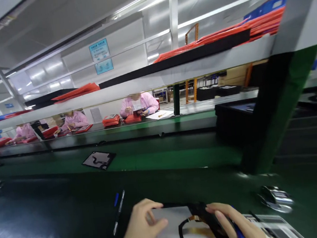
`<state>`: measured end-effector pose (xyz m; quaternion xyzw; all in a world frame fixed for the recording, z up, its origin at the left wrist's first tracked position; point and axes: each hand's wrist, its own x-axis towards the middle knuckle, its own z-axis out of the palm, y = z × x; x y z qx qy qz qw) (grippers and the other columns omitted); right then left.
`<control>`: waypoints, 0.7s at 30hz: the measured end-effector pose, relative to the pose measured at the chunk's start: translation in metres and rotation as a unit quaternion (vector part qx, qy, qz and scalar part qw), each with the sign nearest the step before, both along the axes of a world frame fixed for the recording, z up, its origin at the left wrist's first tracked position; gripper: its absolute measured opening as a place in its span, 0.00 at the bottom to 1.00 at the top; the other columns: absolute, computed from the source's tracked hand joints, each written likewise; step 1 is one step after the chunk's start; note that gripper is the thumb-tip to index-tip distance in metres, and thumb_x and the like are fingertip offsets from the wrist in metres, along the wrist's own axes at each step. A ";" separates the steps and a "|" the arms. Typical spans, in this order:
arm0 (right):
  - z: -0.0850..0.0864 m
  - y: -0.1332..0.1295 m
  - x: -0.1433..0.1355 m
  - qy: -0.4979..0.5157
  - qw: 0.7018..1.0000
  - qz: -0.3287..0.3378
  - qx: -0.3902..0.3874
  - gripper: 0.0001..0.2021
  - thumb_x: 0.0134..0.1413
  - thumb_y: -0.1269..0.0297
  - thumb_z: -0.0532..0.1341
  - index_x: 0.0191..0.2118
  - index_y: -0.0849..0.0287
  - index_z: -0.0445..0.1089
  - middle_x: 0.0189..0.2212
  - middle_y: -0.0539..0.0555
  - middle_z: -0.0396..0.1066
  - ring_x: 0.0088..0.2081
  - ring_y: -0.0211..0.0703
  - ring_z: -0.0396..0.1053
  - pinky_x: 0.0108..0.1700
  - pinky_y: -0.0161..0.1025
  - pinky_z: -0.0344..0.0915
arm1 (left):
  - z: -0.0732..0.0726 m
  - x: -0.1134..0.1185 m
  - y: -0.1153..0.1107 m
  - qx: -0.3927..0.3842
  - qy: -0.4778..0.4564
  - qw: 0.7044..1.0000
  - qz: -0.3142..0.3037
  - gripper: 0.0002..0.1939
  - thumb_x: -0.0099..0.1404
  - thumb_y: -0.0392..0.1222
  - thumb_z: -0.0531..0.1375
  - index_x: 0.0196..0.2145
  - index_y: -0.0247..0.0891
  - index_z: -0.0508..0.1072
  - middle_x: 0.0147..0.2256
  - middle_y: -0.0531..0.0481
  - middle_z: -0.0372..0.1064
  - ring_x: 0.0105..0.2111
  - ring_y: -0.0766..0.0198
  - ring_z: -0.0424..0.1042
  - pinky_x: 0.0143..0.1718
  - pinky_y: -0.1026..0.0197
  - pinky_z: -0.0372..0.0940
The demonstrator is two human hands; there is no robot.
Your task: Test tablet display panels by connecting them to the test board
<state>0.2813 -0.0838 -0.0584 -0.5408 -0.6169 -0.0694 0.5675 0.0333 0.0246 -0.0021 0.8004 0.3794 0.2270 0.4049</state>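
Note:
A flat grey-white screen panel (pixel 171 222) with a black border and a thin dark flex cable lies low in the picture, its near part cut off by the frame. My left hand (pixel 143 225) grips its left side, index finger at the far edge and thumb bent over the face. On the far right corner rest the fingers of my right hand (pixel 235 222), holding that side. Something blue and pen-like (pixel 239 235) shows under the right fingers, partly hidden. Left of the panel lies a silver-and-black pen (pixel 119 212) with a blue cap (pixel 116 199) beside it.
A similar panel (pixel 99 160) lies on the green ledge. Right are a shiny metal roll holder (pixel 276 198), a printed sheet (pixel 278 225) and a green post (pixel 281 114). Black bins (pixel 234 117) stand behind. Across the bench, people in pink (pixel 148 103) work beside red stacks (pixel 110 120).

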 end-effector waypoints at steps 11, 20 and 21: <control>0.000 -0.006 0.002 0.017 0.999 0.006 -0.045 0.10 0.67 0.63 0.52 0.39 0.55 0.70 0.38 0.56 0.73 0.39 0.47 0.73 0.41 0.37 0.70 | -0.009 -0.081 0.056 0.012 0.314 0.932 0.179 0.24 0.52 0.45 0.62 0.46 0.34 0.65 0.43 0.42 0.64 0.42 0.50 0.70 0.44 0.54 0.63; -0.002 0.002 0.012 0.209 0.974 -0.074 0.037 0.24 0.65 0.43 0.46 0.42 0.58 0.68 0.33 0.55 0.65 0.32 0.45 0.67 0.34 0.41 0.65 | -0.028 -0.050 0.052 0.062 0.184 0.967 0.165 0.06 0.57 0.38 0.60 0.33 0.38 0.66 0.24 0.56 0.61 0.28 0.61 0.68 0.29 0.63 0.57; 0.007 0.006 0.009 0.243 0.967 -0.070 0.040 0.25 0.66 0.43 0.45 0.41 0.58 0.68 0.28 0.53 0.63 0.28 0.43 0.65 0.30 0.39 0.64 | -0.030 -0.049 0.054 0.057 0.166 0.970 0.169 0.06 0.56 0.38 0.61 0.32 0.38 0.66 0.23 0.57 0.60 0.27 0.62 0.68 0.29 0.63 0.57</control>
